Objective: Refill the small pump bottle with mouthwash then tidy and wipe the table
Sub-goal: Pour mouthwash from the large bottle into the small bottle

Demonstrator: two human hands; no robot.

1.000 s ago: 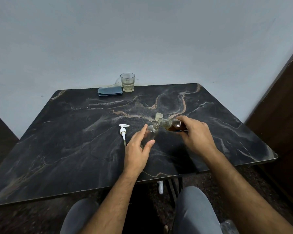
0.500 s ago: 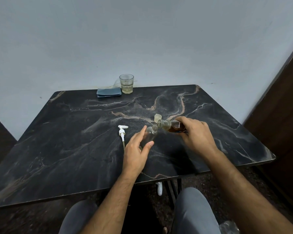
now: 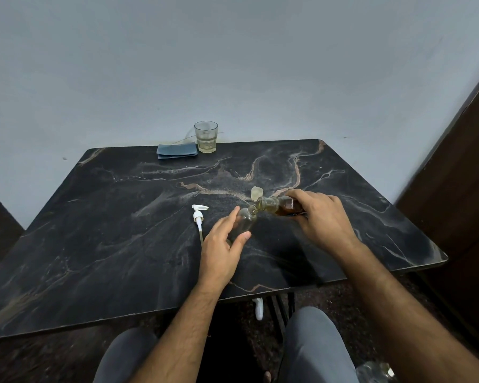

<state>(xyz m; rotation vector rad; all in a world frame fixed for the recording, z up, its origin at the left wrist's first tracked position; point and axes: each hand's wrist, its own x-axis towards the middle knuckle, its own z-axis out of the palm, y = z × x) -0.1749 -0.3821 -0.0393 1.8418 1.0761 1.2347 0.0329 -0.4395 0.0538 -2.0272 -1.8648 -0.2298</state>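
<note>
A small clear bottle (image 3: 244, 221) stands open-necked on the black marble table (image 3: 116, 244), held around its body by my left hand (image 3: 223, 244). My right hand (image 3: 320, 217) grips the mouthwash bottle (image 3: 277, 207), which holds amber liquid and lies tipped nearly flat, its mouth touching the small bottle's neck. The white pump head (image 3: 198, 217) with its tube lies on the table left of my left hand. A pale cap (image 3: 256, 193) sits just behind the two bottles.
A glass (image 3: 206, 136) with a little pale liquid stands at the table's far edge, with a folded blue cloth (image 3: 177, 151) to its left. A grey wall is behind; a dark wooden panel (image 3: 465, 172) rises on the right. My knees are under the near edge.
Both hands and both bottles keep the same pose; only the camera view has shifted slightly.
</note>
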